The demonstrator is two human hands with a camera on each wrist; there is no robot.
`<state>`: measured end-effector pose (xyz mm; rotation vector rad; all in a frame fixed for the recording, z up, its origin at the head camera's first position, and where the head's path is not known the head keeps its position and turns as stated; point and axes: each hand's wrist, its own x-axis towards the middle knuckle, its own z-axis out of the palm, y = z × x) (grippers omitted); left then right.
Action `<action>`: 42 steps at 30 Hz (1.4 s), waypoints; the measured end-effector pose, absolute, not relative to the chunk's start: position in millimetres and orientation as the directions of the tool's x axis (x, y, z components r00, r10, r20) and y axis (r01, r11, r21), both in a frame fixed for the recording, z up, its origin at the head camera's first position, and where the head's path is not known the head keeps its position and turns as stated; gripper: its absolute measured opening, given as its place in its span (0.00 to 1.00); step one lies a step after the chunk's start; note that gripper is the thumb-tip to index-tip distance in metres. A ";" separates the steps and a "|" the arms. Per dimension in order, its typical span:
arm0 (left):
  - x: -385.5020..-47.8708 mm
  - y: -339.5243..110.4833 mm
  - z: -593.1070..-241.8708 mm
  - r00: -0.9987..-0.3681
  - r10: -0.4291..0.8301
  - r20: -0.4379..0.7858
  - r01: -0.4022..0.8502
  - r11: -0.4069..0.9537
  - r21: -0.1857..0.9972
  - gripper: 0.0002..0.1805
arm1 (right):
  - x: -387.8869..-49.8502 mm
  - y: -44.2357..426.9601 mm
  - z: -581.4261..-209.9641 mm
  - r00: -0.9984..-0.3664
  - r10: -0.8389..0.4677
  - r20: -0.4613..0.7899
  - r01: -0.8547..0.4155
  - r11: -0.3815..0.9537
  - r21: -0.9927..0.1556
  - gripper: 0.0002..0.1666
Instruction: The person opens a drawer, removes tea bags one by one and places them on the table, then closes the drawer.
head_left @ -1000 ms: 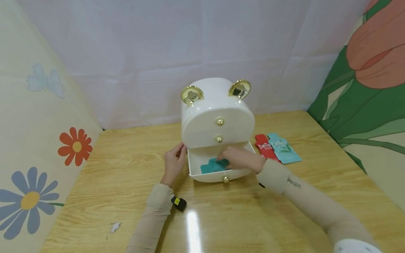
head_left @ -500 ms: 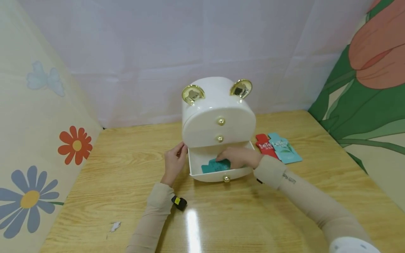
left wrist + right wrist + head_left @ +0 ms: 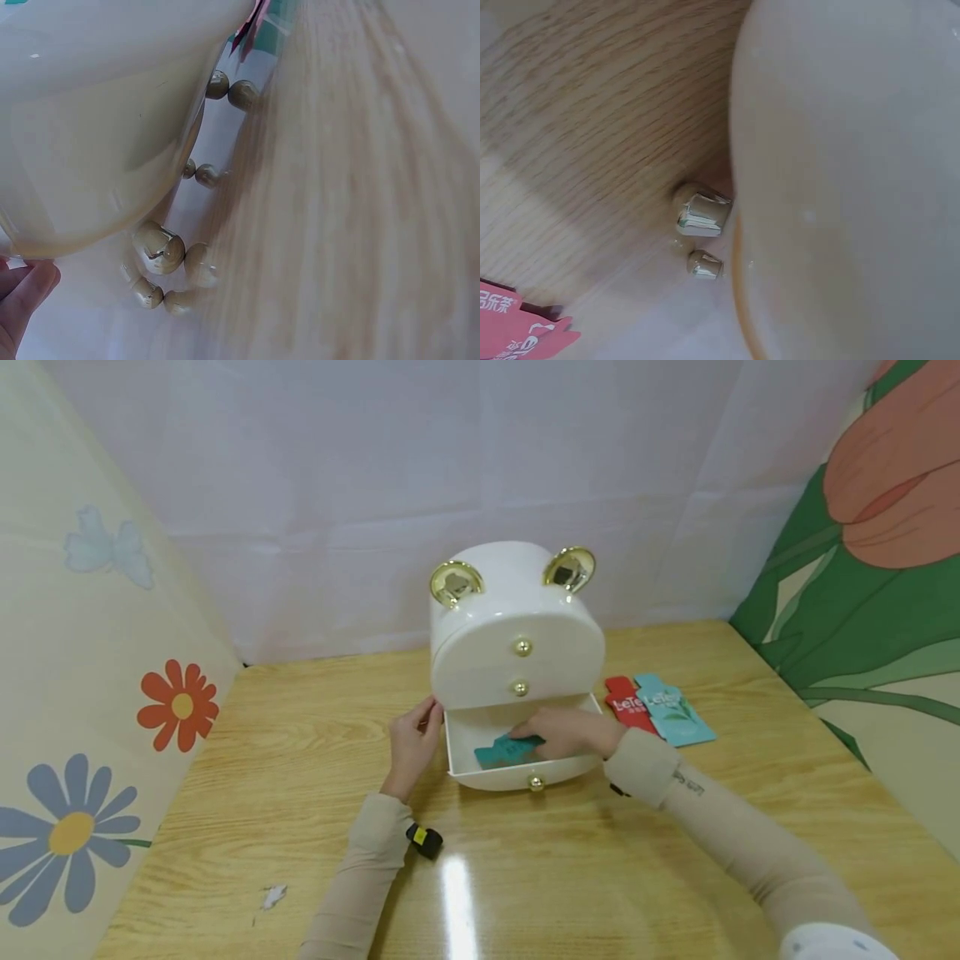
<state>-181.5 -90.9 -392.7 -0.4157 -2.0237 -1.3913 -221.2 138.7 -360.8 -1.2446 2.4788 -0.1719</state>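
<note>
A white bear-shaped storage box with gold ears stands on the table, its bottom drawer pulled out. My left hand is at the box's lower left side, thumb and fingers holding its edge. In the left wrist view its thumb and fingertips meet the white edge. My right hand reaches into the drawer, fingers bent down on a flat teal packet and partly covering it. In the right wrist view that hand is hidden; the white drawer fills the right side.
Right of the box, a red packet lies partly under a light-blue packet. Gold knobs stick out from the drawer fronts. A white cloth hangs behind the wooden table, with printed panels on both sides.
My right hand has shifted very slightly within the drawer, and the teal packet now shows less of its face. My left hand keeps its place at the box.
</note>
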 end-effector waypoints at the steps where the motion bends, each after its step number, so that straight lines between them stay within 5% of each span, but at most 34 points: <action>1: -181.3 -91.1 -392.8 -0.747 -0.095 0.658 0.580 0.390 0.715 0.08 | -221.1 138.8 -361.5 -0.543 -0.805 -0.240 -0.760 0.593 -0.267 0.25; 10: -181.2 -90.2 -393.2 -0.757 -0.102 0.645 0.568 0.384 0.728 0.08 | -219.6 140.1 -368.0 -0.503 -0.864 -0.024 -0.843 0.497 -0.206 0.18; 17: -181.4 -89.8 -393.1 -0.760 -0.101 0.642 0.566 0.381 0.731 0.08 | -214.2 139.9 -366.5 -0.533 -0.838 0.120 -0.845 0.522 -0.115 0.12; 27: -180.3 -89.8 -392.3 -0.769 -0.100 0.632 0.555 0.388 0.736 0.08 | -203.6 149.2 -357.2 -0.541 -0.820 0.190 -0.838 0.545 -0.035 0.12; 42: -192.8 -93.4 -410.0 -0.755 -0.105 0.647 0.567 0.392 0.725 0.08 | -187.5 166.3 -336.5 -0.587 -0.765 0.265 -0.807 0.580 -0.113 0.14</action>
